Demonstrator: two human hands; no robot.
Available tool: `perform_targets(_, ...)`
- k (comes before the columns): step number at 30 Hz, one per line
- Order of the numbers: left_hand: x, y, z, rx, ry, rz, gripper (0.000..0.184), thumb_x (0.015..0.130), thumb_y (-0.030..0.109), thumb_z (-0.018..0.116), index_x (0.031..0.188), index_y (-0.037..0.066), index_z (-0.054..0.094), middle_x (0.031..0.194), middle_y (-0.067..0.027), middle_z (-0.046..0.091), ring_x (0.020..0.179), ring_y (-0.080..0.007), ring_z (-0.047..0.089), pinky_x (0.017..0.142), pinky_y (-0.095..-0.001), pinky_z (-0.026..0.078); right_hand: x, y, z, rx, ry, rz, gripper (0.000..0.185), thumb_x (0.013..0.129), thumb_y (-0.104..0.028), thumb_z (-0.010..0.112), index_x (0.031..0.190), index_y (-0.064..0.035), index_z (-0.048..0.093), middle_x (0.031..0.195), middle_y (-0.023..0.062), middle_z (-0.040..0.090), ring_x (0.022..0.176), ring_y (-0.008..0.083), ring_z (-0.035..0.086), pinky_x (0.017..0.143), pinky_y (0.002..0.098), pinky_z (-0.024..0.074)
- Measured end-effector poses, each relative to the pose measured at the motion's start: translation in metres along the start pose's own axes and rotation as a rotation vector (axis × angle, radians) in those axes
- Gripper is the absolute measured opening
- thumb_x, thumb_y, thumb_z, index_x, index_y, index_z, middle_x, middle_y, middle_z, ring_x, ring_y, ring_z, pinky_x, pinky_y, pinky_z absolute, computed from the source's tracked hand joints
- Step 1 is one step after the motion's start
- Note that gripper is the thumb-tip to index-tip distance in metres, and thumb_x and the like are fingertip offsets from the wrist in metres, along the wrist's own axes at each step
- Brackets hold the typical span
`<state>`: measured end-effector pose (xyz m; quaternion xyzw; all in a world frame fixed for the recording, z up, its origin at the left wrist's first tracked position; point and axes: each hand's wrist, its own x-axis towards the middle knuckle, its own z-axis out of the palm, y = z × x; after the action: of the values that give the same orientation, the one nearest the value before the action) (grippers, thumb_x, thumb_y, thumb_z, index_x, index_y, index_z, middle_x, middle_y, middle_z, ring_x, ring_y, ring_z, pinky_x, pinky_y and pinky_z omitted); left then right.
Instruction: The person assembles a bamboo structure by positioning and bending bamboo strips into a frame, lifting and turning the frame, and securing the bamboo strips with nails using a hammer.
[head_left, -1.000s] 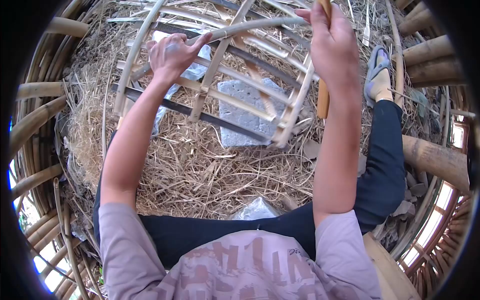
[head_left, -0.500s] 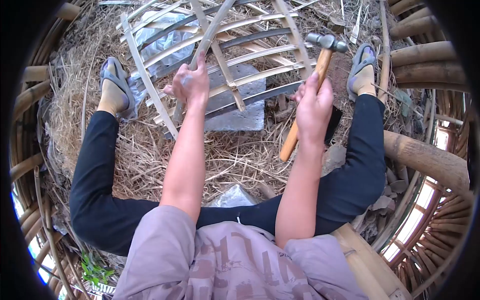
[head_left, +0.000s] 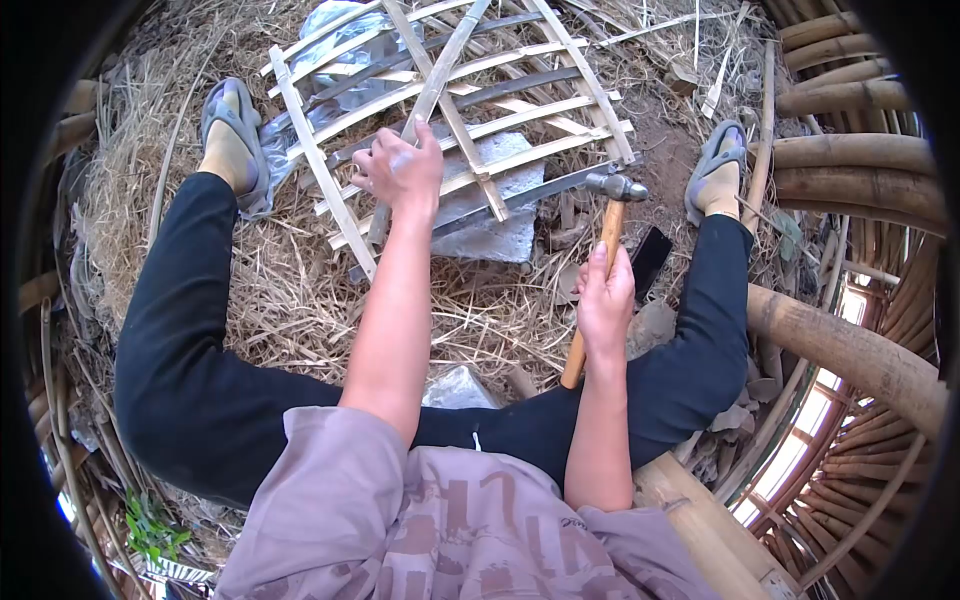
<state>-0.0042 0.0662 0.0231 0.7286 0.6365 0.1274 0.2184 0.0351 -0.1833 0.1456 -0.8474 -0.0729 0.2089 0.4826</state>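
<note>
My left hand [head_left: 403,172] is closed around a diagonal bamboo strip [head_left: 437,82], its fingers curled over the strip's lower part. That strip lies across a lattice of crossed bamboo slats [head_left: 540,152], pale and dark. My right hand [head_left: 606,305] grips the wooden handle of a ball-peen hammer [head_left: 613,225]. The hammer is held upright in the view, its metal head just below the lattice's lower right corner. Under the lattice's lower edge is a grey flat block [head_left: 500,240], partly covered by the slats.
Straw [head_left: 290,310] covers the ground between my legs. Clear plastic [head_left: 345,50] lies under the lattice's upper left. A black phone-like object [head_left: 653,258] rests beyond my right hand. A thick bamboo pole [head_left: 850,345] and a curved bamboo structure [head_left: 860,185] stand at the right.
My right hand has lowered the hammer toward my body, away from the lattice's right edge. My left hand stays on the strip. The lattice appears slightly lower and further right as the view shifts.
</note>
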Motion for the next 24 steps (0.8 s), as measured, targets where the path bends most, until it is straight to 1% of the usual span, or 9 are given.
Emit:
perform_targets(6, -0.001, 0.010, 0.011, 0.057, 0.273, 0.369, 0.059, 0.089, 0.059, 0.059, 0.108, 0.002, 0.061, 0.108, -0.0148, 0.059, 0.107, -0.0311, 0.051, 0.094, -0.0515, 0.037, 0.002, -0.005, -0.003, -0.007, 0.031, -0.015, 0.030, 0.109, -0.027, 0.047, 0.088, -0.0052, 0.051, 0.064, -0.0021, 0.049, 0.054, 0.0065, 0.047, 0.050, 0.0273, 0.0389)
perform_targets(9, 0.005, 0.041, 0.004, 0.113, -0.087, 0.441, 0.064, 0.089, 0.061, 0.060, 0.113, 0.002, 0.060, 0.113, -0.0155, 0.058, 0.117, -0.0342, 0.050, 0.092, -0.0595, 0.036, -0.001, 0.008, -0.001, 0.003, 0.019, 0.015, 0.030, 0.109, -0.027, 0.048, 0.089, -0.0050, 0.052, 0.064, -0.0013, 0.051, 0.054, 0.0076, 0.048, 0.050, 0.0281, 0.0396)
perform_targets(10, 0.005, 0.047, 0.007, 0.123, -0.172, 0.441, 0.071, 0.089, 0.065, 0.056, 0.124, 0.003, 0.059, 0.123, -0.0150, 0.055, 0.125, -0.0339, 0.046, 0.099, -0.0631, 0.033, -0.001, 0.014, 0.000, 0.002, 0.017, 0.023, 0.030, 0.109, -0.027, 0.048, 0.090, -0.0049, 0.052, 0.065, -0.0010, 0.051, 0.054, 0.0081, 0.049, 0.050, 0.0285, 0.0398)
perform_targets(13, -0.004, 0.048, 0.037, 0.086, 0.106, 0.723, 0.079, 0.089, 0.070, 0.052, 0.139, 0.009, 0.053, 0.133, -0.0163, 0.050, 0.137, -0.0347, 0.037, 0.109, -0.0668, 0.026, -0.007, 0.021, 0.006, -0.047, -0.043, 0.101, 0.030, 0.109, -0.028, 0.048, 0.091, -0.0045, 0.052, 0.064, 0.0009, 0.053, 0.054, 0.0099, 0.051, 0.050, 0.0312, 0.0408)
perform_targets(14, -0.007, 0.047, 0.049, 0.123, 0.023, 0.694, 0.084, 0.090, 0.072, 0.049, 0.152, 0.015, 0.043, 0.148, -0.0185, 0.042, 0.149, -0.0346, 0.024, 0.117, -0.0694, 0.010, -0.011, 0.018, 0.010, -0.071, -0.060, 0.141, 0.028, 0.108, -0.026, 0.050, 0.092, -0.0026, 0.052, 0.061, 0.0064, 0.054, 0.053, 0.0156, 0.054, 0.050, 0.0359, 0.0416)
perform_targets(17, -0.009, 0.041, 0.064, 0.137, 0.001, 0.686, 0.086, 0.092, 0.071, 0.047, 0.157, 0.016, 0.036, 0.158, -0.0183, 0.034, 0.153, -0.0359, 0.016, 0.118, -0.0711, -0.001, -0.018, 0.017, 0.020, -0.318, -0.113, 0.007, 0.026, 0.106, -0.022, 0.052, 0.092, -0.0006, 0.053, 0.061, 0.0130, 0.056, 0.053, 0.0250, 0.058, 0.051, 0.0415, 0.0419)
perform_targets(18, -0.009, 0.041, 0.062, 0.118, -0.058, 0.694, 0.085, 0.094, 0.067, 0.047, 0.159, 0.013, 0.033, 0.163, -0.0173, 0.029, 0.155, -0.0365, 0.012, 0.117, -0.0712, -0.009, -0.019, 0.017, 0.024, -0.364, -0.109, -0.060, 0.023, 0.105, -0.019, 0.053, 0.093, 0.0011, 0.053, 0.063, 0.0182, 0.057, 0.055, 0.0339, 0.059, 0.053, 0.0455, 0.0412)
perform_targets(21, -0.006, 0.040, 0.062, 0.137, -0.062, 0.699, 0.086, 0.094, 0.065, 0.048, 0.158, 0.010, 0.033, 0.162, -0.0168, 0.031, 0.155, -0.0370, 0.013, 0.116, -0.0717, -0.009, -0.021, 0.019, 0.029, -0.407, -0.146, -0.101, 0.022, 0.105, -0.018, 0.053, 0.093, 0.0015, 0.053, 0.065, 0.0197, 0.057, 0.057, 0.0369, 0.060, 0.053, 0.0470, 0.0408)
perform_targets(24, -0.008, 0.039, 0.063, 0.139, -0.066, 0.694, 0.083, 0.096, 0.061, 0.048, 0.158, 0.008, 0.032, 0.163, -0.0170, 0.031, 0.155, -0.0367, 0.012, 0.116, -0.0718, -0.011, -0.021, 0.013, 0.033, -0.391, -0.151, -0.039, 0.021, 0.105, -0.017, 0.053, 0.094, 0.0017, 0.053, 0.064, 0.0206, 0.056, 0.057, 0.0389, 0.058, 0.054, 0.0474, 0.0407)
